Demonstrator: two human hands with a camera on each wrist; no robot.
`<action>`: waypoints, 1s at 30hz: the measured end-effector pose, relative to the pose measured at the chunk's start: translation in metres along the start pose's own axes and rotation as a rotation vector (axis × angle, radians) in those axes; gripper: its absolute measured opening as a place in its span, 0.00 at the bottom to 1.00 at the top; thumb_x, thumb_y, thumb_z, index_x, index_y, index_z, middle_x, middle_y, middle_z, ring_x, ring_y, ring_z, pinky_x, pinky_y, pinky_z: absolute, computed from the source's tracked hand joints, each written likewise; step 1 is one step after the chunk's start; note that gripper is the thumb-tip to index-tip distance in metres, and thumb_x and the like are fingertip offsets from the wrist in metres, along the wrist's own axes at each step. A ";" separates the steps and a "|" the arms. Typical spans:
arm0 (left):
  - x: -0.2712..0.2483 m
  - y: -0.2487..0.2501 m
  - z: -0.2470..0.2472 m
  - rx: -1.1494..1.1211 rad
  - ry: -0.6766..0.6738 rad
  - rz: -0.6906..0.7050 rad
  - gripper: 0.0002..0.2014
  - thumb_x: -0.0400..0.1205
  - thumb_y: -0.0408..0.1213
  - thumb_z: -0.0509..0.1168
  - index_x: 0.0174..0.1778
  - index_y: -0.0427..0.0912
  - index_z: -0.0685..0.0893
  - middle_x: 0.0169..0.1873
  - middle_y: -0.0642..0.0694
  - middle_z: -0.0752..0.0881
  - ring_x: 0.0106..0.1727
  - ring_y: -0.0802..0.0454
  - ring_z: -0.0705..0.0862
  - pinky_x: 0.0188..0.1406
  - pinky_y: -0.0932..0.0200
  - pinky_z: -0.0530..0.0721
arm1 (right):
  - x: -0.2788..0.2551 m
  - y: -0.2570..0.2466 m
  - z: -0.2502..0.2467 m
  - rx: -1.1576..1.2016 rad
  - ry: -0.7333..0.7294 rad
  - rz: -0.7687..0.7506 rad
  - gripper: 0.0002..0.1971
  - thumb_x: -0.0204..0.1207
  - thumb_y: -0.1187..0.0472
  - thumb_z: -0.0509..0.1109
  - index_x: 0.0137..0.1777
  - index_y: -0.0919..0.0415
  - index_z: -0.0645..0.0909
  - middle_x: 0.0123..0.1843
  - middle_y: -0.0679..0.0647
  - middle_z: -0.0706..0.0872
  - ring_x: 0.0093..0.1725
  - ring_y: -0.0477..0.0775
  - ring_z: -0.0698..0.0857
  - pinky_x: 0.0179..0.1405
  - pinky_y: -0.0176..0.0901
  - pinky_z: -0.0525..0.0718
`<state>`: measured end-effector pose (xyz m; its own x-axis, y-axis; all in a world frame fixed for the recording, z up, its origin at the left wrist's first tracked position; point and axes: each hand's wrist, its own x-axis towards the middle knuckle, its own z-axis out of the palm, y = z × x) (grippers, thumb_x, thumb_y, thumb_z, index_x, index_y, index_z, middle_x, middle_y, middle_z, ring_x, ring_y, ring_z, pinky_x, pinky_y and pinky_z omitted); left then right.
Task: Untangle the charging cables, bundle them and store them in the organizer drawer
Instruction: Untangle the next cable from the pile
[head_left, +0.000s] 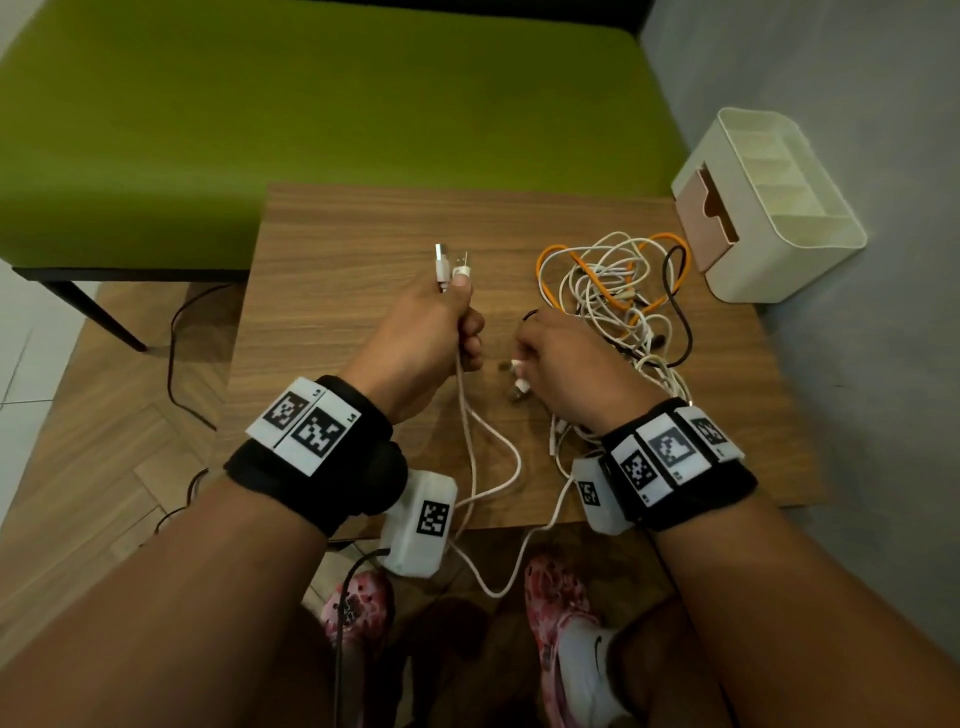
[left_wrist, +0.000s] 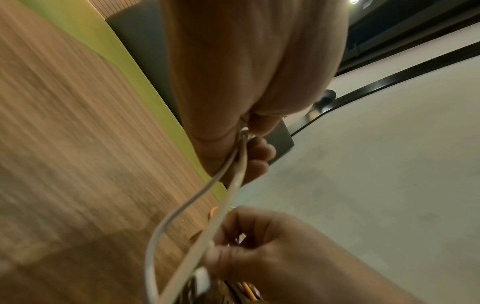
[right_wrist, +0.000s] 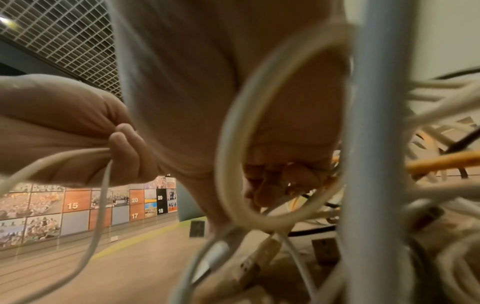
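Over the desk (head_left: 332, 249) our left hand (head_left: 431, 332) grips a white cable (head_left: 470, 431); our right hand (head_left: 566, 364) pinches plugs, and pulling could tighten the tangle (head_left: 618, 291).

Wood-grain table (head_left: 332, 249), glossy plastic organizer (head_left: 795, 270)

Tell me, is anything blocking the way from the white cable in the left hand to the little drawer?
Yes. The tangled pile of cables lies on the table between the white cable gripped by the left hand and the pink drawer, which is partly pulled out of the organizer. The right hand is there too, fingers in the pile.
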<state>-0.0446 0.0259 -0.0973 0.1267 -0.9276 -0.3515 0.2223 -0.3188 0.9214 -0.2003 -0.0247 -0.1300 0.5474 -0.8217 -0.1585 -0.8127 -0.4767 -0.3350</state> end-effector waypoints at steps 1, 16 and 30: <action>0.001 0.000 0.001 -0.010 -0.008 0.012 0.09 0.92 0.41 0.49 0.48 0.44 0.70 0.26 0.49 0.71 0.23 0.55 0.71 0.28 0.58 0.74 | -0.002 -0.002 -0.003 0.027 0.061 -0.028 0.02 0.79 0.61 0.70 0.48 0.59 0.81 0.53 0.55 0.80 0.57 0.59 0.78 0.55 0.50 0.76; 0.012 0.008 0.024 -0.158 -0.094 0.124 0.27 0.91 0.49 0.42 0.52 0.37 0.83 0.28 0.51 0.68 0.27 0.57 0.66 0.30 0.61 0.67 | -0.013 0.004 -0.043 0.921 0.431 0.132 0.08 0.82 0.64 0.70 0.54 0.51 0.76 0.43 0.48 0.90 0.46 0.50 0.92 0.48 0.53 0.87; 0.012 -0.002 0.053 0.060 -0.042 0.279 0.13 0.91 0.41 0.49 0.53 0.43 0.79 0.34 0.49 0.76 0.33 0.56 0.74 0.35 0.57 0.71 | -0.019 -0.001 -0.050 1.136 0.487 0.074 0.09 0.74 0.69 0.77 0.44 0.52 0.86 0.41 0.50 0.92 0.44 0.47 0.90 0.44 0.39 0.86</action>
<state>-0.0948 0.0051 -0.0946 0.1347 -0.9879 -0.0773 0.1265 -0.0602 0.9901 -0.2201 -0.0240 -0.0802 0.1792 -0.9814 0.0692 -0.0715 -0.0832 -0.9940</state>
